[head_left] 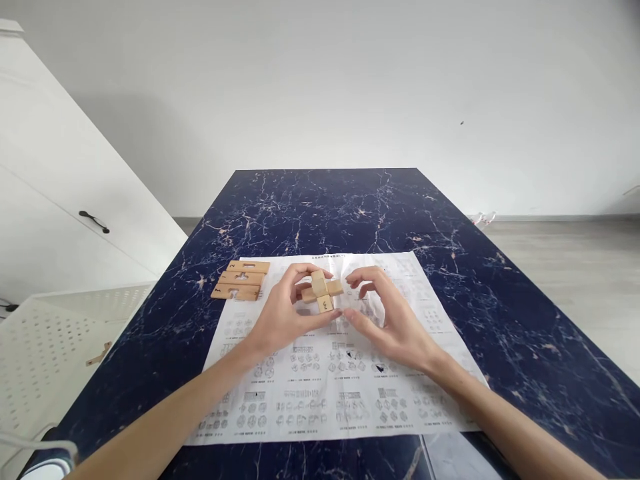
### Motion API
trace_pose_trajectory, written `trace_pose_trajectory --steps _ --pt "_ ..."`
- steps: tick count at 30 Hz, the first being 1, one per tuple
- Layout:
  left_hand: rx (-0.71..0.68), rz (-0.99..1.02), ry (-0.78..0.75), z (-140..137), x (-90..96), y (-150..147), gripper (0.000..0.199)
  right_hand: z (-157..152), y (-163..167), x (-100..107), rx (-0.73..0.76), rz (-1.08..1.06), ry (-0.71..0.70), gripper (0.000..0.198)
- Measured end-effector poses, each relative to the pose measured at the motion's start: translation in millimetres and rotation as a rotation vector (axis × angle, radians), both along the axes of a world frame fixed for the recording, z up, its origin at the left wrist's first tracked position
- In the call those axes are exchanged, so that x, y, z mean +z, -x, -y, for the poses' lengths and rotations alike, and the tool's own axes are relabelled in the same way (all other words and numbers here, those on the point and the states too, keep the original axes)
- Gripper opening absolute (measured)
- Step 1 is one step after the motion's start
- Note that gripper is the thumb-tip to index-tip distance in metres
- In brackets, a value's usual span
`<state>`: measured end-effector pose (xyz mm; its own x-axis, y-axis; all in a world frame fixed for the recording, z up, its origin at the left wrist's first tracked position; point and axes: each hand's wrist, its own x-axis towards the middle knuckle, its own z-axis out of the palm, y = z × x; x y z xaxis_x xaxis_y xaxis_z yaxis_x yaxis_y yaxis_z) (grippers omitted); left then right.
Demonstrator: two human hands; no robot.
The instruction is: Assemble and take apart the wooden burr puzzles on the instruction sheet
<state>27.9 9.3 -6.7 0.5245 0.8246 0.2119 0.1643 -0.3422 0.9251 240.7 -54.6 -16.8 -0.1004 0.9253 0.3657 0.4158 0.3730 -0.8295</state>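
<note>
Between my hands is a cluster of interlocked wooden puzzle pieces (320, 288), its block ends sticking out in several directions. A dark "3" shows on the end nearest me. My left hand (285, 303) is closed around the cluster, thumb along the near side and fingers behind it. To the right, my right hand (383, 310) holds nothing; its fingers are curved and apart, a short gap from the wood. Under both hands lies a creased instruction sheet (300, 427) printed with small diagrams. Left of my left hand, three flat notched wooden pieces (241, 277) lie side by side, with numbers on them.
The dark blue marble-patterned table (325, 207) reaches back toward a pale wall (320, 87). A white cabinet (60, 173) with a black handle stands at the left. Below it is a white perforated basket (37, 340). A white cable (35, 441) shows at the lower left.
</note>
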Motion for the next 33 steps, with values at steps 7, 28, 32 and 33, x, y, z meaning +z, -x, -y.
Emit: trace_pose_trajectory --steps 7,28,32,33 --pt "0.051 -0.123 -0.164 3.4 -14.8 -2.2 0.059 3.1 11.8 -0.3 0.103 -0.015 0.301 0.024" --pt "0.12 -0.106 0.019 17.9 6.2 -9.6 0.061 7.8 10.9 -12.4 -0.111 0.173 0.07 0.012" --pt "0.017 -0.028 0.04 13.8 4.5 -3.2 0.058 5.2 5.5 -5.7 0.089 -0.017 0.275 0.014" --pt "-0.023 -0.001 0.05 12.1 3.7 -1.2 0.058 4.1 3.1 -3.5 0.162 -0.068 0.316 0.017"
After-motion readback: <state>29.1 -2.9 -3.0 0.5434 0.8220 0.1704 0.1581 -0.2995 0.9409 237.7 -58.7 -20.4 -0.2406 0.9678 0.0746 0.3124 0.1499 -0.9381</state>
